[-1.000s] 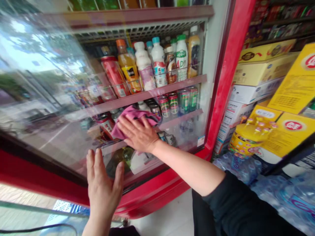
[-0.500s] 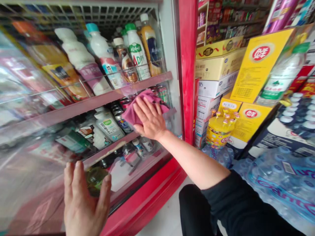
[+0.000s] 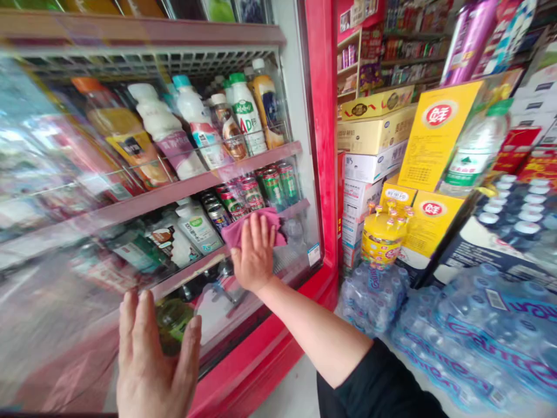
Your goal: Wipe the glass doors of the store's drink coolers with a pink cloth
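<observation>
My right hand (image 3: 253,249) holds a pink cloth (image 3: 250,226) pressed to the glass door of a drinks cooler, its fingers laid out over the fabric. Behind the glass, next to the cloth, stand several drink cans (image 3: 252,193) and a white bottle (image 3: 198,226). My left hand (image 3: 152,360) is held up at the lower left with thumb and fingers apart and nothing in it. It is close to the glass, but I cannot tell whether it touches. A dark green bottle (image 3: 174,319) lies behind the glass beside that hand.
The cooler's red frame (image 3: 324,133) runs along its right side and bottom. Right of it are stacked cartons (image 3: 369,133), yellow boxes (image 3: 439,133), a clear bottle with a green cap (image 3: 474,151) and shrink-wrapped water packs (image 3: 491,331) on the floor. Reflections blur the left glass.
My right hand and the cloth have slid down the glass, uncovering the cans. The view has shifted so that a higher shelf shows. My left hand stays open.
</observation>
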`<state>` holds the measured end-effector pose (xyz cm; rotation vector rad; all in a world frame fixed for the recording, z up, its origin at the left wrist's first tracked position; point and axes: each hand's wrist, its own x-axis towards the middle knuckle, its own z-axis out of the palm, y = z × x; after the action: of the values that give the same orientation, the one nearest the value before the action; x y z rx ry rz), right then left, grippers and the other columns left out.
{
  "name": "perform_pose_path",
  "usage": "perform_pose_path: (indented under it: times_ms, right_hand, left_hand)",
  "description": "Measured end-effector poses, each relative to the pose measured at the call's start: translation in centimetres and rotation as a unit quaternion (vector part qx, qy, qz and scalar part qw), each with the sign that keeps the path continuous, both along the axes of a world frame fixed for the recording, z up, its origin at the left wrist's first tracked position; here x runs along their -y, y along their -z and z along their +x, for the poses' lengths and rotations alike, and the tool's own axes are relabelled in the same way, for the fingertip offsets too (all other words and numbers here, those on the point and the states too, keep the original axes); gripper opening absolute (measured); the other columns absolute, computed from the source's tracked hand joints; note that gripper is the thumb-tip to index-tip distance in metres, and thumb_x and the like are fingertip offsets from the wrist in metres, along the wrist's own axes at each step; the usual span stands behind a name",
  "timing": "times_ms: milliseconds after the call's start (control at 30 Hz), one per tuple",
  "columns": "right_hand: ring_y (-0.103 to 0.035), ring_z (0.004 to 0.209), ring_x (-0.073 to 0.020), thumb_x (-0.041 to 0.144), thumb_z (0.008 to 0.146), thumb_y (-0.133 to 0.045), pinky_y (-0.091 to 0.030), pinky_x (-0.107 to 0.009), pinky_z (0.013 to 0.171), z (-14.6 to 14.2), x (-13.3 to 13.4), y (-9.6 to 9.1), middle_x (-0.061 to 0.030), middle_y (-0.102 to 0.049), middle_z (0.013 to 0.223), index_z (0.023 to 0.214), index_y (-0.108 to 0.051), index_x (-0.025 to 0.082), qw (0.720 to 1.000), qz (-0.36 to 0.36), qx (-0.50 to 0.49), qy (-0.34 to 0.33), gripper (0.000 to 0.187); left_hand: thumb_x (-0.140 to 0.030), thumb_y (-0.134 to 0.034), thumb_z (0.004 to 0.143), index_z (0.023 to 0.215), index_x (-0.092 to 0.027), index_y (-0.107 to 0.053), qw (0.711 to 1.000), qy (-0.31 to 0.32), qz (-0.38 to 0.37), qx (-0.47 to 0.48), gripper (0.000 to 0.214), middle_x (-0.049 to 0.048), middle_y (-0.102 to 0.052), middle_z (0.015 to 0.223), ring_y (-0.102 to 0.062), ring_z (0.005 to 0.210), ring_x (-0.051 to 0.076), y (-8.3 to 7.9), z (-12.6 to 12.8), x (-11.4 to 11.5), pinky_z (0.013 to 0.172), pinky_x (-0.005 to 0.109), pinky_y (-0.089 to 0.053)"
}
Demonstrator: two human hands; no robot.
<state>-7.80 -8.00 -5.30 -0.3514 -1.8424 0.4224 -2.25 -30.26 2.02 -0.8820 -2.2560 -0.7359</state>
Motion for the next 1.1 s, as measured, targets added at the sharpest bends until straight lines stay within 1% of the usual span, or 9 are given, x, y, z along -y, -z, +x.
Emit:
perform_pose_path:
  times_ms: [67, 167, 300, 400, 500, 633, 767, 933, 1100]
  right_hand:
    - [-0.013, 0.174, -0.029, 0.043, 0.114, -0.04, -0.016, -0.064, 0.14, 0.7, 2.0, -1.0, -0.0093, -0.029, 0.184, 0.174, -0.034, 0.019, 0.988, 0.134, 0.068, -0.041, 0.065]
    - [-0.015, 0.174, -0.0207, 0.047, 0.117, -0.03, -0.015, -0.056, 0.142, 1.7, 1.5, -4.6, 0.0038, -0.023, 0.186, 0.175, -0.031, 0.03, 0.949, 0.277, 0.13, -0.071, 0.061]
    - [-0.009, 0.175, -0.0264, 0.06, 0.115, -0.03, -0.005, -0.062, 0.142, 2.5, -3.4, -10.3, 0.0032, -0.022, 0.186, 0.177, -0.025, 0.032, 0.945, 0.283, 0.158, -0.031, 0.068]
    - [-0.008, 0.175, -0.0327, 0.063, 0.112, -0.038, -0.003, -0.065, 0.14, 2.7, -7.7, -12.2, -0.0053, -0.022, 0.187, 0.177, -0.026, 0.025, 0.965, 0.22, 0.138, 0.037, 0.076]
    - [-0.009, 0.174, -0.0331, 0.062, 0.112, -0.033, -0.006, -0.063, 0.14, 2.6, -11.8, -10.4, -0.0122, -0.024, 0.185, 0.175, -0.028, 0.016, 0.981, 0.147, 0.086, 0.097, 0.078]
    - [-0.014, 0.173, -0.034, 0.062, 0.111, -0.025, -0.016, -0.061, 0.139, 2.4, -15.5, -3.8, -0.0205, -0.026, 0.183, 0.173, -0.028, 0.006, 0.987, 0.02, 0.003, 0.162, 0.084]
    - [-0.018, 0.172, -0.0345, 0.056, 0.11, -0.024, -0.024, -0.062, 0.136, 2.2, -15.5, 2.1, -0.0259, -0.026, 0.181, 0.173, -0.025, 0.001, 0.981, -0.076, -0.025, 0.176, 0.083]
    - [-0.014, 0.172, -0.0368, 0.048, 0.11, -0.029, -0.029, -0.07, 0.131, 0.9, -10.1, 3.5, -0.028, -0.025, 0.181, 0.176, -0.014, 0.003, 0.966, -0.167, -0.037, 0.194, 0.081]
    - [-0.015, 0.172, -0.0415, 0.05, 0.109, -0.038, -0.023, -0.073, 0.132, -1.1, 0.5, 2.9, -0.0272, -0.029, 0.18, 0.175, -0.023, 0.004, 0.988, -0.102, -0.007, 0.118, 0.082]
  left_hand:
    - [-0.06, -0.06, 0.099, 0.176, -0.021, -0.024, 1.0, 0.007, -0.001, -0.009, 0.093, 0.0184, -0.025, 0.184, -0.025, 0.171, 0.041, 0.0, 0.1, 0.4, 0.137, 0.067, -0.027]
    - [-0.063, -0.059, 0.097, 0.176, -0.027, -0.024, 1.0, 0.008, 0.002, -0.006, 0.094, 0.0153, -0.026, 0.184, -0.026, 0.17, 0.042, -0.1, 0.3, 0.4, 0.136, 0.07, -0.028]
    - [-0.064, -0.059, 0.096, 0.176, -0.029, -0.024, 1.0, 0.015, 0.006, 0.006, 0.094, 0.0122, -0.025, 0.185, -0.025, 0.171, 0.043, 0.1, 0.4, -0.8, 0.137, 0.071, -0.027]
    - [-0.066, -0.06, 0.094, 0.176, -0.029, -0.023, 1.0, 0.022, 0.005, 0.016, 0.097, 0.012, -0.023, 0.186, -0.025, 0.17, 0.044, 0.7, 0.2, -1.7, 0.136, 0.073, -0.028]
    - [-0.066, -0.06, 0.094, 0.176, -0.029, -0.023, 0.999, 0.029, 0.001, 0.022, 0.097, 0.0118, -0.022, 0.186, -0.026, 0.17, 0.044, 1.6, -0.3, -2.4, 0.135, 0.074, -0.029]
    - [-0.066, -0.059, 0.094, 0.176, -0.029, -0.024, 0.999, 0.031, -0.005, 0.033, 0.097, 0.0126, -0.024, 0.185, -0.027, 0.17, 0.043, 2.7, -1.1, -2.8, 0.135, 0.073, -0.029]
    - [-0.065, -0.059, 0.096, 0.176, -0.026, -0.024, 0.999, 0.024, -0.011, 0.046, 0.097, 0.0144, -0.023, 0.185, -0.026, 0.17, 0.043, 3.5, -1.7, -2.9, 0.135, 0.073, -0.027]
    - [-0.06, -0.061, 0.098, 0.176, -0.026, -0.023, 0.999, 0.019, -0.014, 0.045, 0.094, 0.014, -0.022, 0.186, -0.024, 0.171, 0.041, 3.7, -1.8, -2.1, 0.136, 0.071, -0.029]
    - [-0.058, -0.063, 0.098, 0.177, -0.028, -0.021, 1.0, 0.005, -0.013, 0.023, 0.094, 0.0121, -0.021, 0.186, -0.024, 0.171, 0.042, 3.4, -1.6, -0.2, 0.135, 0.072, -0.03]
